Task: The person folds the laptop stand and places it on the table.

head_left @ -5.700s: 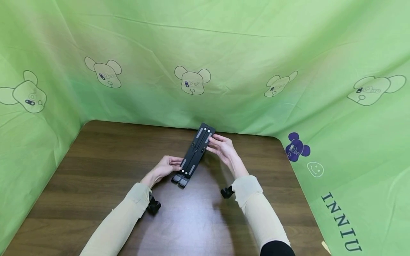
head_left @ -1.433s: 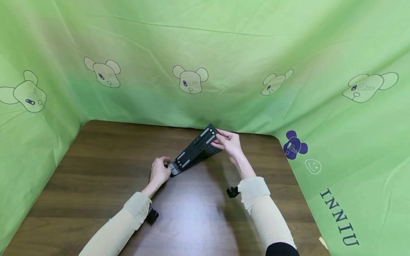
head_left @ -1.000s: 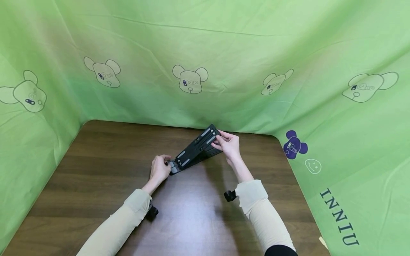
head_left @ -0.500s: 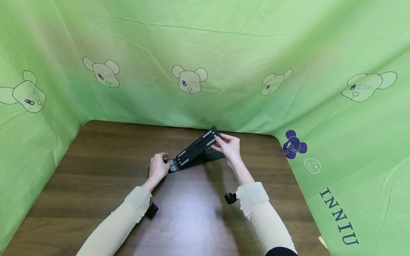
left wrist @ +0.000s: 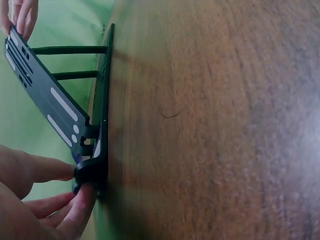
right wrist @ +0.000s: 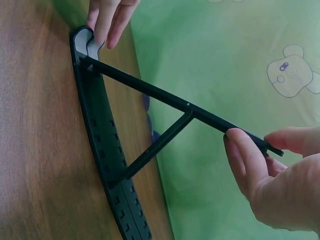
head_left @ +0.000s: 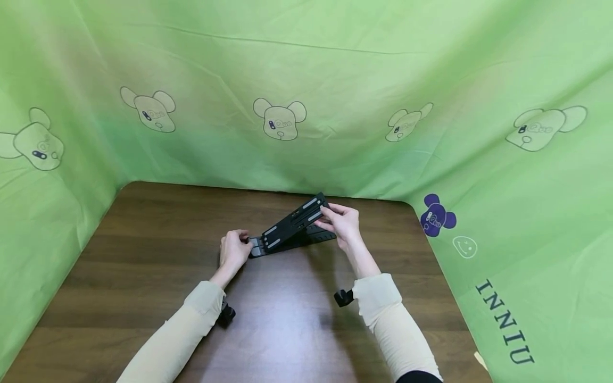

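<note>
A black folding laptop stand (head_left: 293,221) with grey pads lies near the back of the table, its top arms raised at a slant over the slotted base. Seen from the right wrist, a support strut (right wrist: 159,145) runs between the raised arm (right wrist: 150,90) and the notched base (right wrist: 107,135). My left hand (head_left: 234,250) pinches the stand's hinged front end, thumb and fingers around the lip (left wrist: 91,169) in the left wrist view. My right hand (head_left: 343,223) pinches the free upper end of the arms between thumb and fingers.
The brown wooden table (head_left: 282,330) extends in front of the stand. A green cloth (head_left: 335,96) with printed bear heads hangs behind and on both sides. Black wrist cameras (head_left: 226,315) hang beneath the sleeves.
The stand has gone from folded flat and held up to opened, its base lowered onto the table. Over the last second both hands have sunk slightly, and the raised arms have tilted lower.
</note>
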The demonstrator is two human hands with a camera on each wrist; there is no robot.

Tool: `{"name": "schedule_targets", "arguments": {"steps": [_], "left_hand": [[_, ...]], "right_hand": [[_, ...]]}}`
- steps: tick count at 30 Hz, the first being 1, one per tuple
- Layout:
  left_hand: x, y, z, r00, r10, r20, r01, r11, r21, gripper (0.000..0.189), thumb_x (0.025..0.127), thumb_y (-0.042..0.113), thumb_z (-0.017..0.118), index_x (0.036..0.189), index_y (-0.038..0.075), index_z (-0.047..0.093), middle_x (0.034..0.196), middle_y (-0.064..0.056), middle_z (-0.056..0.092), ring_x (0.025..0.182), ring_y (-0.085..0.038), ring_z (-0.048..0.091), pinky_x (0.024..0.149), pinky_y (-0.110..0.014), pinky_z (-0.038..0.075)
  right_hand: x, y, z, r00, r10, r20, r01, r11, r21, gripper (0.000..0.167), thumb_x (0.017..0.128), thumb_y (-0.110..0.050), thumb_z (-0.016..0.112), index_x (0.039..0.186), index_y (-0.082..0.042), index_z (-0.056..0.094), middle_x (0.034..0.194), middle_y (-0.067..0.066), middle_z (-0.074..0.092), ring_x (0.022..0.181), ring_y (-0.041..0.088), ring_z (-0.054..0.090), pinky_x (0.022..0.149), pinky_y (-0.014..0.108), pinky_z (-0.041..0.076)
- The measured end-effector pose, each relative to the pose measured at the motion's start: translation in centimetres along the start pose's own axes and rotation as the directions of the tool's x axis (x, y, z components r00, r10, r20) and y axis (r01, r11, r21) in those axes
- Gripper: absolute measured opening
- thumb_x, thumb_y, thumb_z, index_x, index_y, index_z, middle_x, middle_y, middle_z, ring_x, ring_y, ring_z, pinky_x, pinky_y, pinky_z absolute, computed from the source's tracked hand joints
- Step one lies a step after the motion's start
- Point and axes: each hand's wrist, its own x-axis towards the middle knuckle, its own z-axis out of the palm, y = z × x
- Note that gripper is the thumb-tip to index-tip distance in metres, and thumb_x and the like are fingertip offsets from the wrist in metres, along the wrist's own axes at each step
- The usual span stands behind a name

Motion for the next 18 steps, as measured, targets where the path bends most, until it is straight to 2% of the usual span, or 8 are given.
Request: {"name": "schedule_targets", "arguments": {"steps": [4, 9, 14, 18], "left_hand": [[0.1, -0.3, 0.2, 1.000, 0.022, 0.003, -0.022, 0.999, 0.037, 0.034, 0.093, 0.007, 0.076, 0.125, 0.000, 0.080, 0.118, -0.018, 0.083, 0.117, -0.038, 0.078, 0.103, -0.055, 0.060], [0.4, -0.5, 0.3, 0.999, 0.051, -0.012, -0.051, 0.998, 0.039, 0.032, 0.092, 0.004, 0.072, 0.123, 0.000, 0.081, 0.115, -0.019, 0.083, 0.115, -0.039, 0.078, 0.100, -0.057, 0.061], [0.9, -0.6, 0.3, 0.998, 0.054, -0.019, -0.053, 0.998, 0.032, 0.032, 0.093, 0.002, 0.072, 0.123, 0.000, 0.081, 0.116, -0.019, 0.084, 0.116, -0.040, 0.078, 0.100, -0.056, 0.062], [1.4, -0.6, 0.5, 0.998, 0.058, -0.025, -0.057, 0.998, 0.036, 0.031, 0.093, 0.002, 0.072, 0.122, 0.000, 0.081, 0.116, -0.019, 0.084, 0.116, -0.039, 0.078, 0.100, -0.055, 0.062]], "right_hand": [[-0.1, 0.0, 0.1, 1.000, -0.001, -0.004, 0.001, 1.000, 0.015, 0.044, 0.106, 0.007, 0.063, 0.146, 0.022, 0.054, 0.083, -0.002, 0.076, 0.073, 0.009, 0.077, 0.072, 0.023, 0.068], [-0.2, 0.0, 0.0, 1.000, 0.010, -0.012, -0.010, 1.000, 0.018, 0.041, 0.105, 0.007, 0.062, 0.144, 0.020, 0.057, 0.085, -0.001, 0.075, 0.074, 0.010, 0.077, 0.072, 0.024, 0.068], [-0.3, 0.1, 0.0, 1.000, 0.025, -0.013, -0.025, 1.000, 0.014, 0.020, 0.104, 0.008, 0.063, 0.123, 0.012, 0.065, 0.086, 0.000, 0.073, 0.073, 0.010, 0.077, 0.073, 0.028, 0.070], [-0.4, 0.2, 0.0, 1.000, 0.018, -0.013, -0.018, 1.000, 0.017, 0.007, 0.102, 0.008, 0.064, 0.108, 0.004, 0.065, 0.084, 0.000, 0.072, 0.072, 0.010, 0.076, 0.076, 0.031, 0.070]]}}
